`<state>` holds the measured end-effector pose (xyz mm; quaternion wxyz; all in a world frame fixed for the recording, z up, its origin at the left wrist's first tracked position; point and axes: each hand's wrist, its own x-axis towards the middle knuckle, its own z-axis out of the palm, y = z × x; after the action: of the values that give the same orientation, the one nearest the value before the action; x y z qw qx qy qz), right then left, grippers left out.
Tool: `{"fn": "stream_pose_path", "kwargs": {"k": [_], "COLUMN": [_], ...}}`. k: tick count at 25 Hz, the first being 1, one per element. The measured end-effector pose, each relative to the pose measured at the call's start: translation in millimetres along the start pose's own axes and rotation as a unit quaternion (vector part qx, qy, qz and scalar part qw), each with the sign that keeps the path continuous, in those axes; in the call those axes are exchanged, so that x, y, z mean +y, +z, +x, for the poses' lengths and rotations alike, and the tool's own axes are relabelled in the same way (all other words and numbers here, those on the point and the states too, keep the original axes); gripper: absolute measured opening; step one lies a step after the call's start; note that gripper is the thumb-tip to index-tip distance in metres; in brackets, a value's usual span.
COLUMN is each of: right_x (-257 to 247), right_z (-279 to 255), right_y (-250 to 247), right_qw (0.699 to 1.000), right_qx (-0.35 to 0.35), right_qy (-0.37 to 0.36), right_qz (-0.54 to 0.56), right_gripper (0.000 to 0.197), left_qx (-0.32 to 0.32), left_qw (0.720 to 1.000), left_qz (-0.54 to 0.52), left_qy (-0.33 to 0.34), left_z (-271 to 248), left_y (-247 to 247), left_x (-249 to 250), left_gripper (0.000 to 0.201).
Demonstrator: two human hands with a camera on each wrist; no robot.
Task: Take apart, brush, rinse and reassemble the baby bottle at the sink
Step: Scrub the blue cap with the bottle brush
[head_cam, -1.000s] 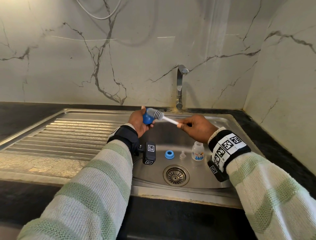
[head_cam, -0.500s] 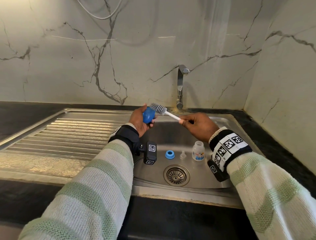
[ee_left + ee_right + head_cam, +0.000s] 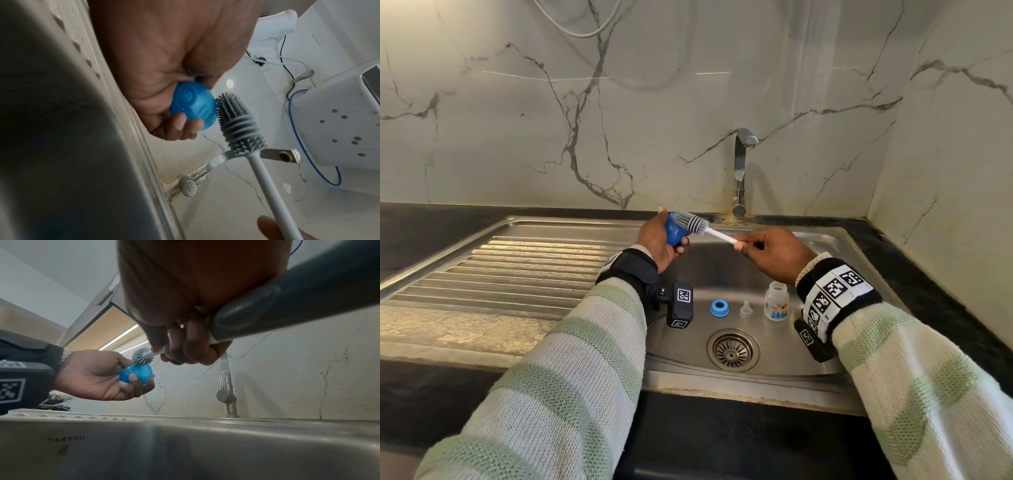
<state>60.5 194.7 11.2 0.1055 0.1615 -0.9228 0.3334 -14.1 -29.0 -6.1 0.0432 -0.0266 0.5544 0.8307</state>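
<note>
My left hand (image 3: 659, 240) grips the blue domed bottle cap (image 3: 676, 231) above the sink's back left corner. My right hand (image 3: 774, 253) pinches the white handle of the bottle brush (image 3: 717, 235). Its grey silicone bristle head (image 3: 232, 120) lies against the outside of the cap (image 3: 193, 104), not inside it. On the sink floor stand the small clear bottle (image 3: 776, 305), the clear teat (image 3: 745, 309) and the blue screw ring (image 3: 719, 307), in a row behind the drain. The cap (image 3: 136, 374) and brush head (image 3: 140, 357) also show in the right wrist view.
The tap (image 3: 740, 171) rises from the back rim of the steel sink (image 3: 822, 363), with no water seen running. The drain (image 3: 733, 350) sits in the basin's middle. A ribbed draining board (image 3: 517, 267) spreads to the left. Marble walls close the back and right.
The brush head has slid along the outside of the blue cap while my left hand turned the cap a little. Both hands stayed above the sink's back.
</note>
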Motion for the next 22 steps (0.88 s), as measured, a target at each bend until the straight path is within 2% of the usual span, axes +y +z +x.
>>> {"fn": "stream_pose_path", "kwargs": {"k": [3, 6, 10, 12, 15, 18, 22], "right_x": [-1.8, 1.2, 1.9, 1.8, -0.3, 2.8, 2.1], "right_z": [0.2, 0.2, -0.6, -0.5, -0.2, 0.2, -0.6], "right_y": [1.3, -0.9, 0.0, 0.1, 1.2, -0.1, 0.2], "right_qw": [0.999, 1.0, 0.999, 1.0, 0.999, 1.0, 0.999], "right_qx": [-0.023, 0.002, -0.026, -0.016, -0.035, -0.001, -0.03], "right_qy": [-0.017, -0.007, -0.01, -0.005, -0.01, 0.006, 0.007], "right_qz": [-0.018, -0.011, -0.019, -0.015, -0.025, -0.013, -0.009], "right_gripper": [0.029, 0.028, 0.03, 0.03, 0.028, 0.028, 0.029], "left_qx": [0.003, 0.009, 0.023, 0.015, 0.019, 0.01, 0.031], "left_qw": [1.0, 1.0, 1.0, 1.0, 1.0, 1.0, 0.999], "left_qz": [0.002, 0.013, 0.012, 0.01, -0.002, -0.003, -0.012], "left_qy": [-0.002, -0.003, 0.002, 0.005, 0.006, 0.009, 0.004], "left_z": [0.4, 2.0, 1.5, 2.9, 3.0, 3.7, 3.5], "left_y": [-2.1, -1.5, -2.2, -0.8, -0.6, -0.2, -0.9], "left_x": [0.9, 0.4, 0.5, -1.1, -2.6, -2.5, -1.4], "left_gripper": [0.045, 0.046, 0.042, 0.046, 0.051, 0.054, 0.05]}}
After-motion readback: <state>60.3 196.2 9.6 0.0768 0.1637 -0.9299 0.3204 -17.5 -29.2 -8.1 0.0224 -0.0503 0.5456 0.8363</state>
